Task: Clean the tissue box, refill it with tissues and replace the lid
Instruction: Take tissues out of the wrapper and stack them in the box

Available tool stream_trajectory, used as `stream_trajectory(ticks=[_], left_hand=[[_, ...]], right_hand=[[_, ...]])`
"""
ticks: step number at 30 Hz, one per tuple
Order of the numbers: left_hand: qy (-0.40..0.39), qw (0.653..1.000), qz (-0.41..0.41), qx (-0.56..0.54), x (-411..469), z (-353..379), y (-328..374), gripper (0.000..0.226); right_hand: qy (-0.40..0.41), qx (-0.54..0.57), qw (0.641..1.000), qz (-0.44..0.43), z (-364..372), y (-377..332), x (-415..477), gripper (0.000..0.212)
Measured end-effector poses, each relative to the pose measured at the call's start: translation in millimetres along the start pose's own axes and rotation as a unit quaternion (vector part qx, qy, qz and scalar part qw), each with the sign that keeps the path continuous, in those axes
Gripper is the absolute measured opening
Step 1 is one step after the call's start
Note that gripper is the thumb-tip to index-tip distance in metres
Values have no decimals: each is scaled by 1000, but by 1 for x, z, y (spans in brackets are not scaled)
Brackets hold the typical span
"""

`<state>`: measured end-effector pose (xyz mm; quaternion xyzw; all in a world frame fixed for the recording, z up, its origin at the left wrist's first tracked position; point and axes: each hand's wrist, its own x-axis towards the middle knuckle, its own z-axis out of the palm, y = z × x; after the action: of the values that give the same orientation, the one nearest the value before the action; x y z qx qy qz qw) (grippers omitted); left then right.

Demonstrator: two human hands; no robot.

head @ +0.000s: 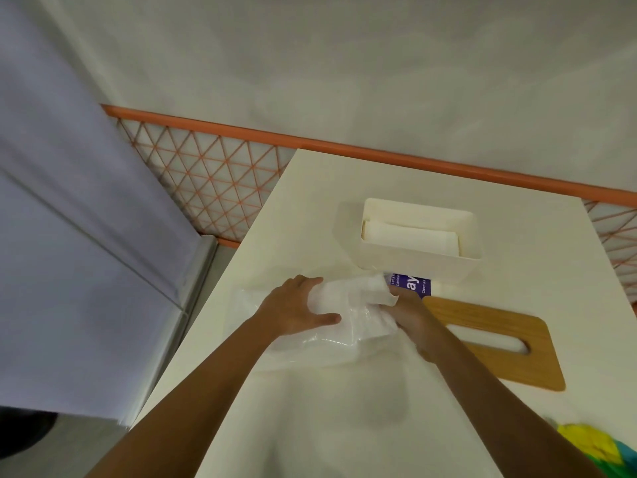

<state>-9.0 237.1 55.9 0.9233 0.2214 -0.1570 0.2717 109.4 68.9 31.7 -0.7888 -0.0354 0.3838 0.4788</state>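
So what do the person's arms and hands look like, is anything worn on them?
Both forearms are bare as far as the picture shows: no sleeves, gloves, watch or bracelets. The left hand and the right hand show no rings or markings that I can make out, though the right one is partly hidden by white tissue.

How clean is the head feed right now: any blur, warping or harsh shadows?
Head view: soft even light, faint shadows under the tissue box and wooden lid; wide-angle bending of the orange rail; slight motion blur on both hands and the plastic tissue pack.
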Motion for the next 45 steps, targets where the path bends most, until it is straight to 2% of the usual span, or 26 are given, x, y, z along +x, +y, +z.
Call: stream_trajectory(ticks=[3, 9, 17, 24, 28, 31, 34, 40, 45], left_hand=[[7, 1000, -1, -3, 2, 0, 1, 82], [29, 1000, -2, 4, 7, 0, 3, 71], [72, 997, 23, -13, 21, -1, 27, 58], [77, 973, 33, -215, 40, -4, 85, 47], [49, 949, 6, -313, 53, -4, 115, 52], [1, 912, -23, -409, 64, -3, 129, 61], [-40, 866, -38, -497, 74, -4, 136, 50], [38, 915, -14, -402, 92, -18, 131, 39], [99, 949, 8, -300, 119, -34, 127, 34]], right_hand=[[26, 86, 996, -1, -17, -1, 0, 29], [66, 62, 996, 4, -41, 9, -5, 40], [131, 104, 986, -17, -97, 8, -18, 43], [190, 88, 974, -85, -148, -14, -42, 33], [217, 120, 961, -123, -171, -28, -52, 30], [212, 172, 952, -138, -180, -35, -54, 29], [194, 206, 950, -130, -176, -38, -50, 23], [186, 221, 953, -87, -158, -29, -19, 34], [195, 166, 965, -64, -152, -40, 17, 29]])
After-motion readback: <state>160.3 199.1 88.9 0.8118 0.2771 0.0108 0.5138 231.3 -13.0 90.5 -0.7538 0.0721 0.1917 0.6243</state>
